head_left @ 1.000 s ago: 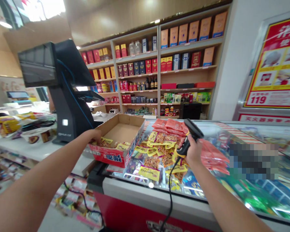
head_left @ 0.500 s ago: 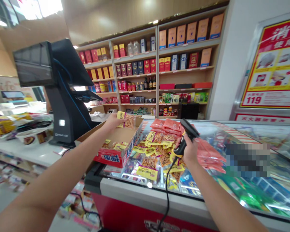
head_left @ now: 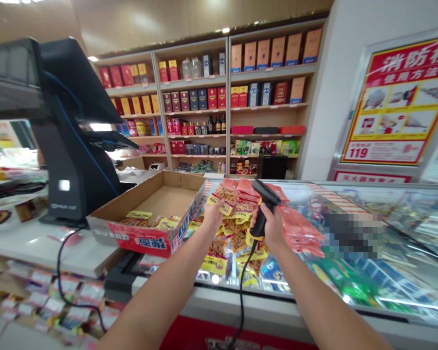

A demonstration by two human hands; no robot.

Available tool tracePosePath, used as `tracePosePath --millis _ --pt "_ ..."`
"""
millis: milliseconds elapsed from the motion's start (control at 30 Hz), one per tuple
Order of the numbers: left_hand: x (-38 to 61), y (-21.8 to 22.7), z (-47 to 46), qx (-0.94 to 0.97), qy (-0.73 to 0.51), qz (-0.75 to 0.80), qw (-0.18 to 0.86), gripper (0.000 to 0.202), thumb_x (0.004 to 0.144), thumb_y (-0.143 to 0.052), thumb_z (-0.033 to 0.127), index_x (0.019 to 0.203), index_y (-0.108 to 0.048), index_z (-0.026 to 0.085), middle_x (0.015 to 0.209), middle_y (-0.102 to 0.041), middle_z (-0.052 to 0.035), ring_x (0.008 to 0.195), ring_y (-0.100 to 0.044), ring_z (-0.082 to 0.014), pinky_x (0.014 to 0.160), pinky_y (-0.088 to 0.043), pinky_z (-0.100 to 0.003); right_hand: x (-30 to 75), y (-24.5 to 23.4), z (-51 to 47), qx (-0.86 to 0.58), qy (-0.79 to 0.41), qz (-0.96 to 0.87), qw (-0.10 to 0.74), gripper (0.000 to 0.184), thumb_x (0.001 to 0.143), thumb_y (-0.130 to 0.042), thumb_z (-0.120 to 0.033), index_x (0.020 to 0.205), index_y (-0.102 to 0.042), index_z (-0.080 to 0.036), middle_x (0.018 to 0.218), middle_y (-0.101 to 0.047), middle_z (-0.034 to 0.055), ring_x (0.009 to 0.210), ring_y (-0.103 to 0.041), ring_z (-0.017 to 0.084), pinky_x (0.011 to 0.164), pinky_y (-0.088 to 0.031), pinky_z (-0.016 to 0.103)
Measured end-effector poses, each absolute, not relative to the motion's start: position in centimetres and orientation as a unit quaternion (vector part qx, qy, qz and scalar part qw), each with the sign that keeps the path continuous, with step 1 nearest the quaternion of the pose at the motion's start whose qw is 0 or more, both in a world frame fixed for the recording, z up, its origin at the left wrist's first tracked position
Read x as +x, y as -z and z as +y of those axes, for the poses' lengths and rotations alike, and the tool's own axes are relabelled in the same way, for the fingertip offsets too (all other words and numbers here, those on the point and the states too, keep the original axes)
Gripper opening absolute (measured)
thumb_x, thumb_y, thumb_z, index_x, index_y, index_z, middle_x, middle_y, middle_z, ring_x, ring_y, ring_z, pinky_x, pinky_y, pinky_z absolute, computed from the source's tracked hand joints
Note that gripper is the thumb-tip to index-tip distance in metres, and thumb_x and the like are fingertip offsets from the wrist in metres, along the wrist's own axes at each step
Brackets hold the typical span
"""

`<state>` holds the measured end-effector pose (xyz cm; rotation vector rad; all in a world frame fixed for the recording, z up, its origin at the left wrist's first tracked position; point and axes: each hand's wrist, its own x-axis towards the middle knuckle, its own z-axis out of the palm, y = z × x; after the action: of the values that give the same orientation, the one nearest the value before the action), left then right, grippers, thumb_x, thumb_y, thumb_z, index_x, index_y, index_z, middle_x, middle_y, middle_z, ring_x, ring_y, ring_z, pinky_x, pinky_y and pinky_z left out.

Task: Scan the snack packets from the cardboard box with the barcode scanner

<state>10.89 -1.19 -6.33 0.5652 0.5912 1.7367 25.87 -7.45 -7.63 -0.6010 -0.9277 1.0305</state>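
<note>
My left hand (head_left: 213, 216) pinches a snack packet (head_left: 224, 195) with a yellow label and a clear window, over the pile. My right hand (head_left: 273, 227) is wrapped round a black and yellow barcode scanner (head_left: 265, 193), whose cord (head_left: 242, 296) hangs down toward me. The scanner's head is close to the right of the packet. Beneath both hands lies a heap of similar yellow-labelled packets (head_left: 216, 263) on a glass-topped case (head_left: 273, 307). Orange-red packets (head_left: 301, 228) are stacked behind and right of the scanner. An open cardboard box (head_left: 140, 239) at left holds several yellow-labelled packets (head_left: 168, 222).
A dark point-of-sale terminal (head_left: 75, 146) stands on the white counter (head_left: 32, 243) at left, with a black cable (head_left: 60, 277) looping down. Shelves of boxed goods (head_left: 191, 99) line the back wall. A blurred-out patch (head_left: 354, 236) covers something on the glass at right.
My left hand has moved right, from above the box to over the heap beside the scanner, carrying the snack packet. My right hand keeps its grip on the scanner. The view has shifted.
</note>
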Motion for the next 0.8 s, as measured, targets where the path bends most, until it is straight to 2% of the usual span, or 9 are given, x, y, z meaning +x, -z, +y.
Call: tracePosePath --millis 133,233,300,367,433,533,633,800 --pt "10.6 7.9 -0.4 0.238 -0.726 0.229 0.603 0.027 0.065 -0.071 -0.001 0.086 -0.062 0.014 0.073 -0.070 -0.0016 0.067 -0.069 -0.0170 0.079 -0.057 -0.035 25.4 7.5 -7.9 -0.289 -0.505 -0.447 0.679 0.036 0.071 -0.075 -0.049 0.076 -0.053 -0.021 0.055 -0.059 -0.0042 0.041 -0.055 0.012 0.037 -0.044 0.023" --pt "9.5 7.7 -0.4 0.212 -0.693 0.198 0.660 0.014 0.079 -0.062 0.002 0.085 -0.060 0.014 0.070 -0.065 -0.0006 0.060 -0.065 -0.0108 0.065 -0.055 -0.022 25.1 7.2 -8.3 -0.303 -0.508 -0.464 0.659 0.037 0.070 -0.076 -0.050 0.072 -0.053 -0.020 0.053 -0.058 -0.0040 0.039 -0.051 0.011 0.037 -0.044 0.023" --pt "8.6 7.4 -0.7 0.184 -0.639 0.179 0.725 0.014 0.087 -0.051 0.004 0.082 -0.057 0.014 0.059 -0.056 0.0023 0.046 -0.055 -0.0055 0.048 -0.046 -0.013 25.1 7.1 -8.4 -0.312 -0.510 -0.469 0.650 0.037 0.069 -0.076 -0.050 0.070 -0.054 -0.020 0.053 -0.059 -0.0037 0.038 -0.051 0.010 0.037 -0.044 0.023" --pt "7.7 7.1 -1.0 0.174 -0.587 0.139 0.778 0.021 0.092 -0.043 0.004 0.078 -0.055 0.015 0.051 -0.044 0.0055 0.035 -0.042 -0.0026 0.035 -0.032 -0.009 25.2 7.0 -8.6 -0.316 -0.523 -0.479 0.630 0.038 0.069 -0.075 -0.051 0.068 -0.055 -0.019 0.053 -0.059 -0.0029 0.038 -0.051 0.010 0.037 -0.044 0.022" --pt "6.9 7.1 -1.3 0.177 -0.541 0.106 0.815 0.024 0.093 -0.040 0.004 0.076 -0.052 0.015 0.048 -0.037 0.0073 0.029 -0.033 -0.0015 0.030 -0.022 -0.008 25.4 7.0 -8.7 -0.317 -0.541 -0.493 0.604 0.038 0.069 -0.075 -0.052 0.067 -0.056 -0.018 0.053 -0.059 -0.0023 0.039 -0.052 0.010 0.037 -0.044 0.022" --pt "6.1 7.0 -1.5 0.185 -0.439 0.136 0.869 0.023 0.095 -0.039 0.007 0.077 -0.051 0.015 0.045 -0.035 0.0083 0.025 -0.029 -0.0009 0.027 -0.018 -0.008 25.6 7.1 -8.9 -0.315 -0.557 -0.520 0.566 0.040 0.068 -0.075 -0.053 0.069 -0.056 -0.018 0.053 -0.060 -0.0020 0.038 -0.052 0.010 0.037 -0.044 0.021" --pt "5.4 7.0 -1.3 0.201 -0.361 0.175 0.894 0.020 0.095 -0.040 0.010 0.078 -0.049 0.017 0.045 -0.037 0.0078 0.024 -0.028 -0.0020 0.026 -0.016 -0.010 25.6 7.0 -9.2 -0.312 -0.560 -0.551 0.535 0.041 0.068 -0.075 -0.055 0.072 -0.054 -0.019 0.053 -0.061 -0.0014 0.038 -0.053 0.011 0.036 -0.043 0.021" --pt "4.5 6.9 -0.8 0.201 -0.328 0.192 0.903 0.027 0.090 -0.047 0.009 0.068 -0.036 0.020 0.043 -0.036 0.0070 0.025 -0.027 -0.0034 0.027 -0.018 -0.012 25.4 6.8 -9.7 -0.304 -0.524 -0.597 0.526 0.041 0.069 -0.075 -0.054 0.076 -0.054 -0.020 0.050 -0.060 -0.0017 0.037 -0.051 0.011 0.035 -0.039 0.020"
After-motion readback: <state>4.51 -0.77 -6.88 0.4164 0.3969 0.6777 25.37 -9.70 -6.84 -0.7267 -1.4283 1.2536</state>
